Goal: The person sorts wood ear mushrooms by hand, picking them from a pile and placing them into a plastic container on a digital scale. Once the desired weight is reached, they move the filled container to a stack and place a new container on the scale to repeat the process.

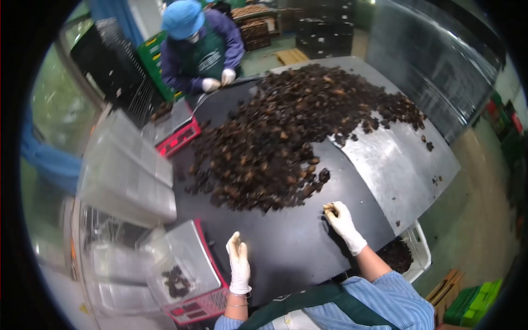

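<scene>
My left hand (239, 267), in a white glove, is held up over the near edge of the dark table (286, 242). Its fingers are stretched out with nothing in them, just right of a red-framed scale (197, 307). On that scale sits a clear plastic tub (190, 250) with a few dark pieces (177, 281) inside. My right hand (343, 224), also gloved, is over the table's right part. Its fingers are curled together, and whatever they hold is too small to make out. Ahead of both hands spreads a big heap of dark brown, mushroom-like pieces (275, 143).
Stacked clear tubs (129, 165) stand on the left, near a second red scale (179, 137). Across the table is a co-worker (203, 49) with gloved hands. A metal sheet (385, 165) covers the right side. Below it is a white basket (419, 247) of dark pieces.
</scene>
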`<act>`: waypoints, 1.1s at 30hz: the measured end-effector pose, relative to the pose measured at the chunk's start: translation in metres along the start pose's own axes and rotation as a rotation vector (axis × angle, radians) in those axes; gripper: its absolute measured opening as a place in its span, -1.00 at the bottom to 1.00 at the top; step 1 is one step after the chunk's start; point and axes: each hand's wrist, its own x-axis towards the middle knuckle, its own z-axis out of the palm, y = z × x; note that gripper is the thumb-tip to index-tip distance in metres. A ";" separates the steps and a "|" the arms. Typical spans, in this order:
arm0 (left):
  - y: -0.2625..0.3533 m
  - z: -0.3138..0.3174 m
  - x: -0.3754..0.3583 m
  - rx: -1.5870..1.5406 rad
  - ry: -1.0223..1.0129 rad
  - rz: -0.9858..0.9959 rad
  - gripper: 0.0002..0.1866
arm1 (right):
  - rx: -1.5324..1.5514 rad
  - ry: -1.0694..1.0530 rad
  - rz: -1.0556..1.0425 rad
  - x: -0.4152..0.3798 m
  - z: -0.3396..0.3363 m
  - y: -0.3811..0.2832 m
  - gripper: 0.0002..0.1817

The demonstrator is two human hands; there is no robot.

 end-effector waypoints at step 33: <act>-0.008 0.166 0.008 0.982 -0.350 0.462 -0.41 | -0.404 0.110 -0.094 0.246 -0.040 0.093 -0.10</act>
